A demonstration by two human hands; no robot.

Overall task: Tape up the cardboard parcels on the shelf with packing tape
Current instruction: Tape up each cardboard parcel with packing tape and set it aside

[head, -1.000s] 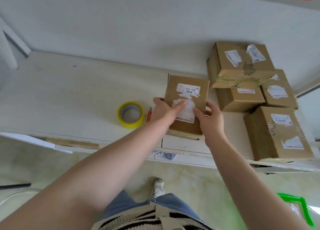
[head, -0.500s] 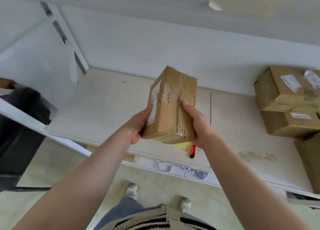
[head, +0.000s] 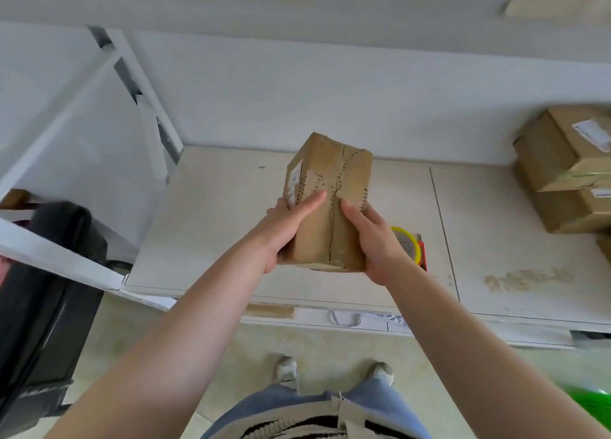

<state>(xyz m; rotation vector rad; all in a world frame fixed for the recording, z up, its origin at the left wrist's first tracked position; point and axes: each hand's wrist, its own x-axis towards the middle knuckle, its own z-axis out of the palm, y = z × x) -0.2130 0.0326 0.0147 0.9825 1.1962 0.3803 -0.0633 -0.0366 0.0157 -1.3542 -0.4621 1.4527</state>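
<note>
Both my hands hold a small cardboard parcel above the white shelf, its seam side with old tape turned towards me. My left hand grips its left side, thumb over the front face. My right hand grips its right side, thumb near the middle seam. A torn white label shows on the parcel's left face. A yellow roll of packing tape lies on the shelf just right of my right hand, partly hidden by it.
A red cutter lies against the tape roll. Stacked cardboard parcels fill the shelf's right end. A white shelf upright stands at the left, with a black case on the floor below it. Something green lies bottom right.
The parcel was lifted off the shelf, turned so its seam side faces me, and carried left. My view swung left with it, and both hands kept their hold throughout.
</note>
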